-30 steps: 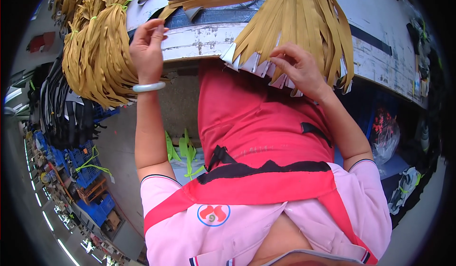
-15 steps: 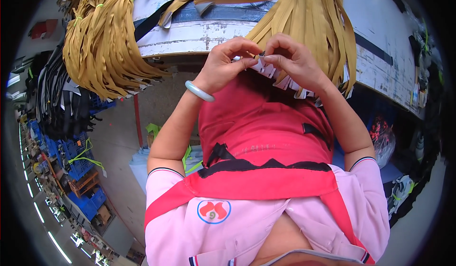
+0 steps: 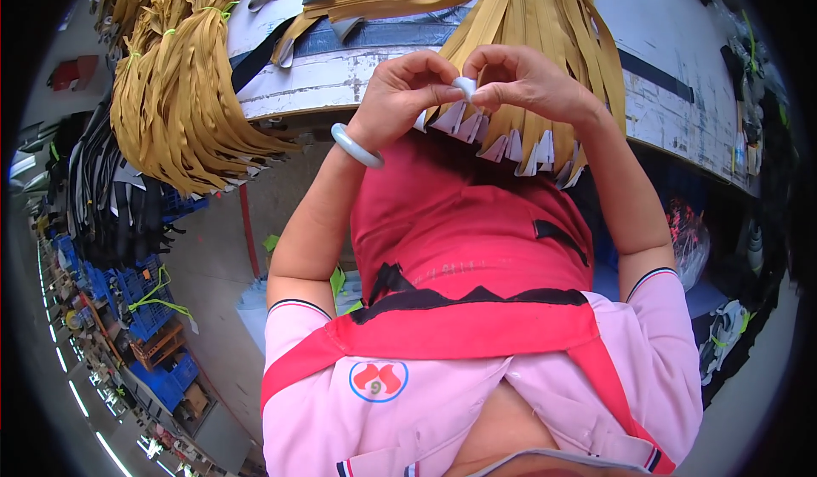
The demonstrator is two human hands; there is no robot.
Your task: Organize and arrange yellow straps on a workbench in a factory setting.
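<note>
My left hand (image 3: 410, 94) and my right hand (image 3: 526, 85) meet over the near edge of the table, thumbs and forefingers pinched together. Between them is a small pale end tab (image 3: 465, 87), apparently the tip of a mustard zipper strip; the fingers hide part of it. A bundle of mustard zipper strips (image 3: 523, 17) fans down over the table edge just behind and beside my right hand. Their lower ends carry white, folded-looking tabs (image 3: 502, 147), hanging in front of my red apron (image 3: 459, 213). A pale bangle (image 3: 357, 145) circles my left wrist.
The worn white table (image 3: 298, 90) has dark tape bands. More mustard strips (image 3: 183, 94), tied in bunches, hang off its left end. Black strips (image 3: 128, 213) hang below them, beside blue crates (image 3: 140, 285). A clear plastic bag (image 3: 691, 251) lies under the table at right.
My hands have shifted slightly up and left, still pinching. The pale tab now stands out between the fingertips, where a dark bit showed before. More white tabs are visible under my right hand.
</note>
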